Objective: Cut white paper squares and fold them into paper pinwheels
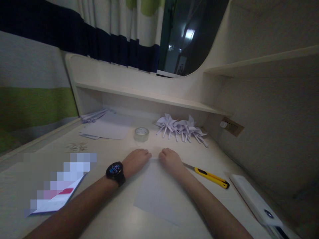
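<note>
My left hand (136, 160) and right hand (170, 160) lay curled, knuckles up, side by side on the far edge of the white paper sheet (159, 192), pressing it to the counter (119, 212). The sheet stretched back toward me between both forearms; the yellow knife (211, 177) lay nearer my right.

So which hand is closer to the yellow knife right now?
Right. The right hand rests on the far edge of the paper, with the yellow knife lying just beside its wrist. The left hand sits further off, on the other side.
</note>
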The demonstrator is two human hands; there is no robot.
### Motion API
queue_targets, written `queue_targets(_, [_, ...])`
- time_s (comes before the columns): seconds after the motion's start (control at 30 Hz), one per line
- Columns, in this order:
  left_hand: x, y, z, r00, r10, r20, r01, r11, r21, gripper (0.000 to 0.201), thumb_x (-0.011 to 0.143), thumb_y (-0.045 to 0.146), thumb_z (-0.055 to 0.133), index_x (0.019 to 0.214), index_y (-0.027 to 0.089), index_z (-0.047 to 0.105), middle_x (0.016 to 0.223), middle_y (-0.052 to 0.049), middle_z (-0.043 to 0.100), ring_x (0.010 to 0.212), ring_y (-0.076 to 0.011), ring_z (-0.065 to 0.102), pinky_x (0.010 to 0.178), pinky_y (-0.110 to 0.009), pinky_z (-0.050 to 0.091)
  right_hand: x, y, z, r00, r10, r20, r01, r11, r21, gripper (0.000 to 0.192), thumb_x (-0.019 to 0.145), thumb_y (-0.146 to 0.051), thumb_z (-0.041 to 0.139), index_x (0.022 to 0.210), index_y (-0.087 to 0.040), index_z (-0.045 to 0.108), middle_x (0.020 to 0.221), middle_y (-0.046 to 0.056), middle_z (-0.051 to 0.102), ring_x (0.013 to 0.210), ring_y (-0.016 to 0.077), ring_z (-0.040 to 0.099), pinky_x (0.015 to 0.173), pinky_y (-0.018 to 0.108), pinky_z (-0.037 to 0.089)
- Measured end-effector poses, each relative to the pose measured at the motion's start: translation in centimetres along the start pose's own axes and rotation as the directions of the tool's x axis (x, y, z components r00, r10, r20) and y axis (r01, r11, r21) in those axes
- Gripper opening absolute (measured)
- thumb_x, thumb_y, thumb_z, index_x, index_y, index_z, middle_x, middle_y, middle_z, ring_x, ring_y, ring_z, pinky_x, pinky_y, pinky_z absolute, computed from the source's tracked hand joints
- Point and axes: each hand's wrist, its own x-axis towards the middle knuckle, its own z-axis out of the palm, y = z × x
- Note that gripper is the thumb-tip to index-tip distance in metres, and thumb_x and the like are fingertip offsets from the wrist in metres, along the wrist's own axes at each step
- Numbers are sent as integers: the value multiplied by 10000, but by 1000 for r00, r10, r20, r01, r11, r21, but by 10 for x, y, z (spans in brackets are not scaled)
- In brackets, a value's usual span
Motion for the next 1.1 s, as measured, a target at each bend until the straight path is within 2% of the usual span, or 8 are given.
queue_targets(0.2, [-1,-2,-2,999,-28,-26,30,997,65,88,863,125,522,842,159,600,805,-64,623,783,-205,584,704,-326,421,-2,3,11,997,71,-13,-64,956,286,164,852,-261,545,974,-185,625,952,47,640,887,156,574,789,242,397])
queue_targets(0.37, [5,-2,-6,997,-12,-73,25,985,169,58,858,135,545,863,147,602,823,-85,613,811,-237,559,708,-352,407,4,4,22,978,145,-152,-94,949,300,156,856,-213,534,960,-162,637,929,70,648,907,179,558,823,270,392])
queue_targets(0.47, [7,-2,-4,996,-12,-89,27,985,173,62,858,135,548,857,145,608,840,-86,605,818,-238,547,709,-353,398,6,2,25,960,168,-224,-94,946,309,130,838,-195,556,914,-166,658,920,70,637,914,191,537,824,281,388])
queue_targets(0.6, [7,-6,3,996,-31,-88,36,997,65,102,870,184,551,815,157,632,848,-76,599,824,-218,541,711,-325,388,8,3,29,956,260,-137,-181,889,422,108,804,-166,598,858,-177,691,881,56,648,897,179,552,805,260,393])
queue_targets(0.7, [5,-9,7,997,-26,-74,27,1000,7,138,881,210,539,818,168,655,826,-66,603,834,-207,541,709,-309,381,9,7,31,955,283,-84,-213,859,466,89,794,-200,625,830,-189,705,846,38,673,837,163,579,762,244,404])
queue_targets(0.83, [5,-9,9,995,-72,-68,72,997,1,203,899,196,486,808,153,662,790,-65,595,796,-199,542,661,-297,370,10,12,33,960,273,-61,-211,849,485,136,784,-241,645,901,-204,704,838,15,693,773,144,598,711,230,409])
queue_targets(1.0, [4,-7,8,999,-21,-41,21,1000,-7,137,862,204,548,824,173,676,781,-61,602,783,-200,541,681,-299,367,8,14,33,971,231,-66,-172,862,477,74,782,-221,649,794,-203,720,831,29,684,816,156,578,753,240,394])
queue_targets(1.1, [5,-7,9,999,-33,-43,32,999,-19,168,876,192,521,810,157,672,806,-71,612,800,-204,544,685,-302,370,7,14,32,977,200,-77,-143,875,462,90,796,-205,634,803,-202,723,831,44,676,833,170,559,765,251,385])
